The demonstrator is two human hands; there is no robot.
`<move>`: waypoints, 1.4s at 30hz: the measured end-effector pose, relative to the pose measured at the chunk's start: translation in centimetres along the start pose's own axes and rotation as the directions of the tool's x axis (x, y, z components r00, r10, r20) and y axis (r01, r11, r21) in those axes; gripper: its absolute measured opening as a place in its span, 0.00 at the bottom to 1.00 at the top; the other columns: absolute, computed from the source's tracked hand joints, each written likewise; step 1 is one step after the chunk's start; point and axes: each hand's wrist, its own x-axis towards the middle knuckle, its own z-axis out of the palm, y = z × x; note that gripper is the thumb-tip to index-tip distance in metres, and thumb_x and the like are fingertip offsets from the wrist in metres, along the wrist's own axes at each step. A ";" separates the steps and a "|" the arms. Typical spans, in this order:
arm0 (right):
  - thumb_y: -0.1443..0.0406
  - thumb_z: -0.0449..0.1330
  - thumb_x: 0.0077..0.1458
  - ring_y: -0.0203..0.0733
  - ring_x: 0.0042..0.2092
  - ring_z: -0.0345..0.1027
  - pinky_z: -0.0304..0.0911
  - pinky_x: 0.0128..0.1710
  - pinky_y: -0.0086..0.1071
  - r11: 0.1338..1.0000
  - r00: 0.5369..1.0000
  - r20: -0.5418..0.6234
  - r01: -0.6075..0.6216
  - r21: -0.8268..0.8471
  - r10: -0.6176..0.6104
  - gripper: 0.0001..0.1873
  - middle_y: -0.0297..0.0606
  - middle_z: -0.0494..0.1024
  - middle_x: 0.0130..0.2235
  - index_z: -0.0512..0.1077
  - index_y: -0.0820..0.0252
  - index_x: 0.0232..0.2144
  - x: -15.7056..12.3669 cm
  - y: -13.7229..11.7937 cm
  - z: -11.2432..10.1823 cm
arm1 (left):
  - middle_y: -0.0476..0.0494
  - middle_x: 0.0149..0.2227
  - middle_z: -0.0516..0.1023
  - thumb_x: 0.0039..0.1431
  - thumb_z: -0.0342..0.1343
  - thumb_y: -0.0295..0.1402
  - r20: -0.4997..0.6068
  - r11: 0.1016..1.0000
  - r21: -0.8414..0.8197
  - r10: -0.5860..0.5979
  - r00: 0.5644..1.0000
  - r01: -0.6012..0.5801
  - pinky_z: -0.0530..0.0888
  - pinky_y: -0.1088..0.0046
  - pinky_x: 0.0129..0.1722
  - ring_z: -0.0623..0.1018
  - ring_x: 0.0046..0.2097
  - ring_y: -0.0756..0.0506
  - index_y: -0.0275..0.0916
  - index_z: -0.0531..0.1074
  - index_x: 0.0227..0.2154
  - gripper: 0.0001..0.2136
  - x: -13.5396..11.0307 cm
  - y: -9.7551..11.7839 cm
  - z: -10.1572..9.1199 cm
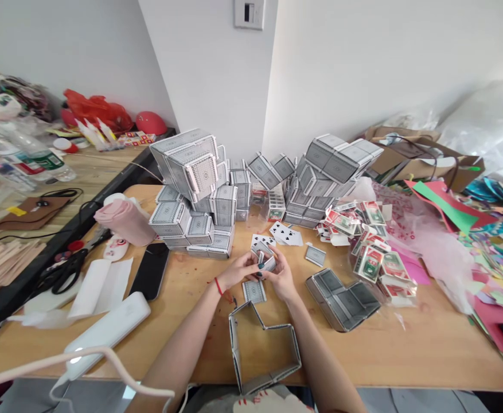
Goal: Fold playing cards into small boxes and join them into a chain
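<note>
Between them, my left hand (243,272) and my right hand (282,275) hold grey-backed playing cards (268,262), some of them bent, above the middle of the table. Fingers of both hands are closed round the cards. Just below my hands a single patterned card (254,291) lies flat. Closer to me, between my forearms, stands an angular open frame made of cards (265,327). Face-up cards (286,234) lie just beyond my fingers. To the right rests an L-shaped card piece (343,301), with another card (315,255) behind it.
Stacked card blocks rise at back left (191,172) and back right (335,160). Red and green card boxes (369,261) pile up on the right. A black phone (149,271), scissors (68,269), a white corded device (107,335) and a pink roll (124,221) lie left.
</note>
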 end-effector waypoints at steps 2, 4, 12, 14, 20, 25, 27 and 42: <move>0.66 0.68 0.32 0.47 0.47 0.64 0.60 0.47 0.42 1.000 1.000 0.001 -0.014 0.008 0.014 0.41 0.40 0.70 0.46 0.58 0.52 0.50 0.0 0.0 0.0 | 0.49 0.31 0.68 0.46 0.58 0.37 0.028 0.999 -0.043 -0.013 1.000 0.014 0.72 0.71 0.32 0.73 0.34 0.49 0.35 0.62 0.30 0.13 -0.2 0.0 -0.1; 0.67 0.68 0.32 0.46 0.47 0.64 0.59 0.48 0.42 1.000 1.000 0.003 -0.019 0.009 0.019 0.40 0.39 0.70 0.46 0.58 0.51 0.50 0.0 -0.1 0.1 | 0.48 0.34 0.68 0.45 0.59 0.35 0.038 0.995 -0.097 -0.001 0.999 0.005 0.72 0.70 0.37 0.73 0.37 0.49 0.35 0.63 0.32 0.13 -0.3 0.0 -0.3; 0.66 0.67 0.35 0.46 0.48 0.62 0.55 0.50 0.44 0.998 0.998 -0.054 -0.015 -0.057 0.012 0.34 0.40 0.70 0.46 0.62 0.53 0.47 0.0 -0.1 0.5 | 0.42 0.41 0.71 0.43 0.61 0.34 0.021 0.949 -0.314 0.024 0.999 -0.017 0.71 0.65 0.41 0.74 0.39 0.46 0.39 0.64 0.41 0.20 -0.3 -1.2 -1.5; 0.65 0.66 0.37 0.45 0.49 0.62 0.55 0.51 0.43 0.999 0.997 -0.076 -0.008 -0.044 0.005 0.30 0.40 0.69 0.47 0.64 0.54 0.46 0.1 0.0 0.5 | 0.40 0.42 0.71 0.43 0.61 0.34 -0.031 0.932 -0.350 0.087 0.996 -0.092 0.70 0.63 0.42 0.74 0.41 0.44 0.39 0.64 0.42 0.21 -0.4 -1.6 -1.7; 0.64 0.64 0.40 0.43 0.48 0.63 0.57 0.50 0.42 1.000 0.997 -0.073 -0.028 -0.006 0.027 0.25 0.38 0.71 0.45 0.66 0.55 0.44 0.0 -0.5 0.6 | 0.39 0.50 0.67 0.40 0.62 0.25 -0.228 0.943 -0.129 0.272 0.935 -0.306 0.63 0.62 0.52 0.67 0.51 0.43 0.38 0.63 0.46 0.27 -0.6 -2.0 -0.6; 0.64 0.64 0.40 0.45 0.49 0.62 0.54 0.52 0.43 0.999 0.999 -0.027 -0.046 0.002 0.046 0.24 0.40 0.71 0.47 0.67 0.56 0.43 -0.2 -1.2 0.6 | 0.37 0.52 0.64 0.40 0.62 0.25 -0.199 0.955 -0.032 0.282 0.939 -0.293 0.66 0.59 0.51 0.66 0.52 0.41 0.39 0.60 0.50 0.31 -0.5 -2.5 -0.2; 0.64 0.64 0.39 0.45 0.50 0.62 0.54 0.52 0.43 0.999 0.999 0.007 -0.052 0.010 0.052 0.24 0.39 0.70 0.47 0.66 0.55 0.43 -0.3 -1.2 0.5 | 0.36 0.51 0.65 0.41 0.61 0.25 -0.166 0.963 -0.010 0.264 0.950 -0.270 0.68 0.59 0.48 0.68 0.50 0.40 0.39 0.59 0.51 0.31 -0.5 -2.8 -0.2; 0.64 0.67 0.35 0.43 0.45 0.63 0.58 0.46 0.38 0.994 0.993 0.112 -0.055 0.099 0.044 0.25 0.37 0.70 0.42 0.66 0.53 0.39 -0.2 -1.3 0.1 | 0.36 0.51 0.66 0.39 0.61 0.22 -0.167 0.946 0.120 0.319 0.933 -0.302 0.68 0.59 0.48 0.68 0.51 0.41 0.39 0.63 0.48 0.29 -0.3 -3.5 -0.2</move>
